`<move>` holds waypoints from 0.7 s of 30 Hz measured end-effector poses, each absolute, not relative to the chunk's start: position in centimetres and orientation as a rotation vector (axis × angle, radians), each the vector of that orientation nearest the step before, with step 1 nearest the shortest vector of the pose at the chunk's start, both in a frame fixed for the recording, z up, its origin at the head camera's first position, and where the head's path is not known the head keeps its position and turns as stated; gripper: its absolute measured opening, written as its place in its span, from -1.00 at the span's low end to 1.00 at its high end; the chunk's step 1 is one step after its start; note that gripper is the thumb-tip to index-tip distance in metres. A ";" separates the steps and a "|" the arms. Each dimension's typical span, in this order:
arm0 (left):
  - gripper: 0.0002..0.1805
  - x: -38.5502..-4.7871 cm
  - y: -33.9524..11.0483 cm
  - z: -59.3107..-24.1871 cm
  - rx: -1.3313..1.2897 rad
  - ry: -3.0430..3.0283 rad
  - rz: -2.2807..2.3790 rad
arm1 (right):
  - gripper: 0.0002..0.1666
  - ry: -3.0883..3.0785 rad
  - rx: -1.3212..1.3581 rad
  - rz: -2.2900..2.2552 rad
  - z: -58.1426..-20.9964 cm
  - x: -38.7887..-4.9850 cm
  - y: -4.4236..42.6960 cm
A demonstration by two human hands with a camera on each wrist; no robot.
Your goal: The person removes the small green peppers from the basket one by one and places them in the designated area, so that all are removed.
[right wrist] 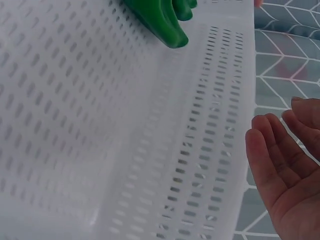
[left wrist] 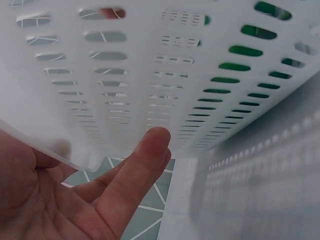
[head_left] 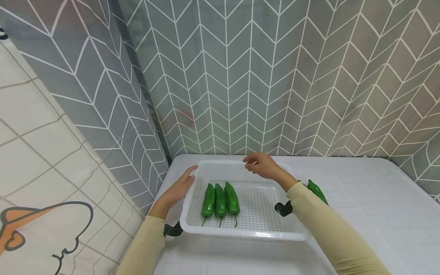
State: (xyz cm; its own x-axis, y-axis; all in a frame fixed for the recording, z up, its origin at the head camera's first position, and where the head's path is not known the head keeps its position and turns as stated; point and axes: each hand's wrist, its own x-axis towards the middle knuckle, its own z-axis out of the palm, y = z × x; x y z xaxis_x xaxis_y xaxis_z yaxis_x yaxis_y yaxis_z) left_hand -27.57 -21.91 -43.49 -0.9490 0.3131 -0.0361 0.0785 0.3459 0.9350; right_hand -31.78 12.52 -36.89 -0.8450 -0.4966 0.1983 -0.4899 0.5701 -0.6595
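Head view: one white perforated basket [head_left: 245, 233], rectangular, on a white surface [head_left: 361, 198]. Contents: three green peppers [head_left: 220, 202], side by side in the left half, stems toward the near rim. Outside the basket, to the right: a further green pepper [head_left: 317, 192], partly hidden by the right forearm. Left hand [head_left: 177, 191]: at the basket's left rim, fingers extended. Right hand [head_left: 264, 167]: above the far rim, fingers loosely bent and holding nothing. Also present: pale yellow sleeves [head_left: 144, 244] and a dark fitting [head_left: 283, 209] by each wrist. Backdrop: grey curtain [head_left: 220, 76] with white chevron lines; at left, a white gridded cloth [head_left: 38, 145] bearing a cartoon figure.

Left wrist view: slotted outer wall of the basket, green showing through several slots. Left hand below the rim, one straight finger reaching up before the wall; whether its tip presses on the plastic cannot be told.

Right wrist view: basket interior, with pepper ends at the top. Right hand just beside the rim, a narrow gap between thumb and fingers; contact with the rim cannot be told.
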 end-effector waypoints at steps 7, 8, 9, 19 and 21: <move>-0.44 -27.5 -22.0 -43.3 0.377 2.405 1.635 | -0.63 2.711 -0.805 -1.148 -37.9 -32.1 11.6; -0.44 -27.4 -22.0 -43.3 0.379 2.404 1.637 | -0.63 2.704 -0.799 -1.148 -38.0 -32.1 11.5; -0.44 -27.4 -21.9 -43.3 0.380 2.401 1.638 | -0.63 2.695 -0.790 -1.148 -38.1 -32.2 11.4; -0.45 -27.4 -21.9 -43.1 0.379 2.395 1.641 | -0.64 2.641 -0.730 -1.079 -38.9 -32.3 10.7; -0.44 -27.4 -21.9 -43.1 0.378 2.395 1.641 | -0.65 2.633 -0.732 -1.068 -39.1 -32.2 10.5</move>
State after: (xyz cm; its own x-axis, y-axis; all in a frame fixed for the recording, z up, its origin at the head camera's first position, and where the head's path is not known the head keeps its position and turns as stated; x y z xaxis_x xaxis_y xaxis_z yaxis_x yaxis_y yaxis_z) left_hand -27.44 -21.88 -43.10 -0.9442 0.3280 -0.0310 0.0896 0.3460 0.9340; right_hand -32.17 10.46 -39.07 -0.8553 -0.5181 -0.0049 -0.3682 0.6144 -0.6979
